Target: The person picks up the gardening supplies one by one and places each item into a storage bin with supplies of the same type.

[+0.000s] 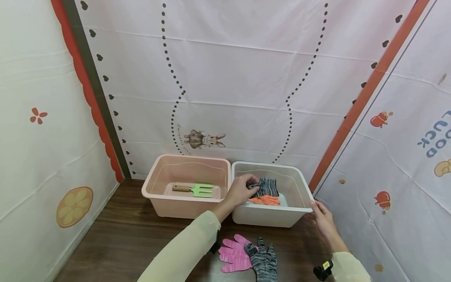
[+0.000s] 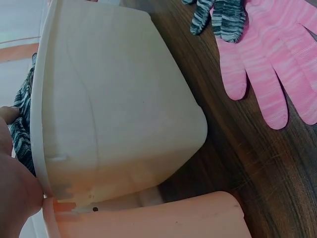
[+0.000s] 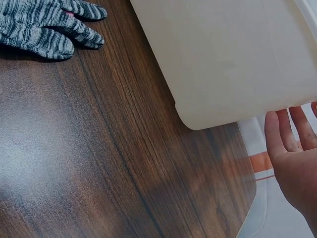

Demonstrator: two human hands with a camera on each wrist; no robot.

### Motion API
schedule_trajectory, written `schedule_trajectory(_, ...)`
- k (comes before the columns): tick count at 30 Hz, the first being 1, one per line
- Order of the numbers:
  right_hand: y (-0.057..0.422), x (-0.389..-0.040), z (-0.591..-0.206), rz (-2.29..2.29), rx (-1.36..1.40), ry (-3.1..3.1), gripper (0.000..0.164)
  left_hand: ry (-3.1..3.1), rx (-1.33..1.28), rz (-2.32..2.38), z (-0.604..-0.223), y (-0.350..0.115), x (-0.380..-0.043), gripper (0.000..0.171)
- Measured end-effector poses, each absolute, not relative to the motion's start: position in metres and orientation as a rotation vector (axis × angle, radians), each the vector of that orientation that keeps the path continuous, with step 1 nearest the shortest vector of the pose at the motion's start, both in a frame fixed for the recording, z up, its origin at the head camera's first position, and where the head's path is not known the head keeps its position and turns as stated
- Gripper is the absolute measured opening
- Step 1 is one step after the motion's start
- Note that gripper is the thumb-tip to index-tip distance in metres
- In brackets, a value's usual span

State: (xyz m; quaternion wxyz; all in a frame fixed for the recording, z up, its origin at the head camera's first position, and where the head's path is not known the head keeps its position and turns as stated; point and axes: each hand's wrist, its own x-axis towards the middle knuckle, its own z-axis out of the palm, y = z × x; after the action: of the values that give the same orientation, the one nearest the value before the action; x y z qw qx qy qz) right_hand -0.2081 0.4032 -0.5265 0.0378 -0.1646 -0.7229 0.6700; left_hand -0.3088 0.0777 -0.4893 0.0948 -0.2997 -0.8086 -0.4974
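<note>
My left hand (image 1: 239, 192) reaches over the front rim into the white bin (image 1: 262, 217) and pinches a black-and-grey knitted glove (image 1: 268, 188). In the left wrist view, the fingers meet that glove (image 2: 22, 134) behind the bin's wall. Below it in the bin lies an orange glove (image 1: 266, 200), partly covered. At the bin's front right corner my right hand (image 1: 325, 221) holds the rim, thumb on top and fingers beneath. On the table, another black-and-grey glove (image 1: 266, 263) overlaps a pink glove (image 1: 234, 256).
A pink bin (image 1: 176, 206) stands directly left of the white one. Inside it lies a hand fork (image 1: 201, 190) with green tines and a wooden handle. Printed cloth walls (image 1: 232, 78) enclose the dark wooden table (image 1: 116, 235) at the back and sides.
</note>
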Motion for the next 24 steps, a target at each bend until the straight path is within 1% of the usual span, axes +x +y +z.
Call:
schedule_trajectory(3, 0.403, -0.209, -0.527, 2.054, -0.511, -2.214, 0.074, -2.398, -0.891, -1.461, -0.488, 0.081, -0.309, 0.014)
schedule_trajectory(10, 0.403, -0.209, -0.528, 2.063, -0.499, -2.167, 0.069, -2.389, -0.888, -1.500, -0.487, 0.090, -0.311, 0.013)
schedule_trajectory(13, 0.403, -0.209, -0.528, 2.066, -0.491, -2.165, 0.070, -2.402, -0.875, -1.498, -0.489, 0.093, -0.311, 0.013)
schedule_trajectory(24, 0.405, -0.208, -0.528, 2.067, -0.504, -2.169, 0.069, -2.435, -0.827, -1.567, -0.495, 0.091, -0.312, 0.014)
